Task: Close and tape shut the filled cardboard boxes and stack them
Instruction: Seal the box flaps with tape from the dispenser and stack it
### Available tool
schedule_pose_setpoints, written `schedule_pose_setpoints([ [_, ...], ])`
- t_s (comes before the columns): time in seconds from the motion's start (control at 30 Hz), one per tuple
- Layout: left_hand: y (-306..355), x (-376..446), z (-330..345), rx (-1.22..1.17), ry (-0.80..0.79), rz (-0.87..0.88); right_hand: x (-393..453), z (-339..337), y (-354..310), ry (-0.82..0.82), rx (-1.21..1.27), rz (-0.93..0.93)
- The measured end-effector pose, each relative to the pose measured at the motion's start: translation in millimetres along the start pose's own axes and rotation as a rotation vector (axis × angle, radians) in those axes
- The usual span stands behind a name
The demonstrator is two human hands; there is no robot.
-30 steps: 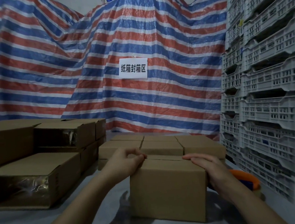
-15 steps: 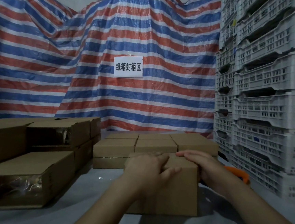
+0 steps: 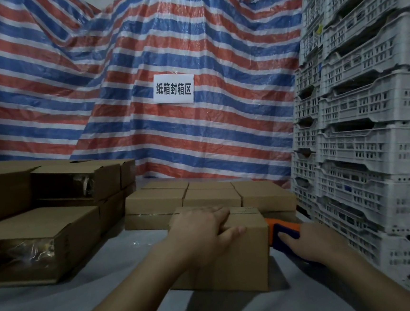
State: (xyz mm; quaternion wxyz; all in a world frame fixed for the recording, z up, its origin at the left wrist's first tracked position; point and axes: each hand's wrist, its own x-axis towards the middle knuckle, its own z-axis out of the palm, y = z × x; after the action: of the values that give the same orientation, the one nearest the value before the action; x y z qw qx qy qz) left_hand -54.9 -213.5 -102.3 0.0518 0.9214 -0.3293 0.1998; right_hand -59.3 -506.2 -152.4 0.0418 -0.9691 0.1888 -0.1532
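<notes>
Against striped tarp [image 3: 189,45], left hand [image 3: 203,232] presses flat on one box [image 3: 240,259]; right hand [image 3: 308,245] touches one tape dispenser [image 3: 283,229].

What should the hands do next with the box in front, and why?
Probably grip the tape dispenser with the right hand, which is touching its blue and orange handle, and bring it onto the box. The left hand lies flat on the closed flaps, holding them down, and the seam beside it looks untaped, so taping seems the next step.
</notes>
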Motion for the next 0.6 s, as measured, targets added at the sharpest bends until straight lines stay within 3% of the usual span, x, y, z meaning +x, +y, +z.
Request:
schedule_pose_setpoints([
  [0.13, -0.5, -0.9, -5.8, -0.071, -0.035, -0.016, 1.8, 9.8, -1.4, 0.107, -0.029, 0.025],
  [0.27, -4.5, 1.3, -14.5, -0.367, -0.059, -0.068, 10.9, 4.1, 3.2, 0.188, 0.064, 0.084],
  [0.47, -19.7, 5.5, -23.5, -0.792, 0.043, -0.204, 33.8, -52.5, -18.2, 0.253, 0.697, 0.202],
  [0.6, -23.1, 9.3, -21.5, -0.9, 0.119, -0.247, 32.3, -102.8, -57.8, 0.131, 1.136, 0.161],
])
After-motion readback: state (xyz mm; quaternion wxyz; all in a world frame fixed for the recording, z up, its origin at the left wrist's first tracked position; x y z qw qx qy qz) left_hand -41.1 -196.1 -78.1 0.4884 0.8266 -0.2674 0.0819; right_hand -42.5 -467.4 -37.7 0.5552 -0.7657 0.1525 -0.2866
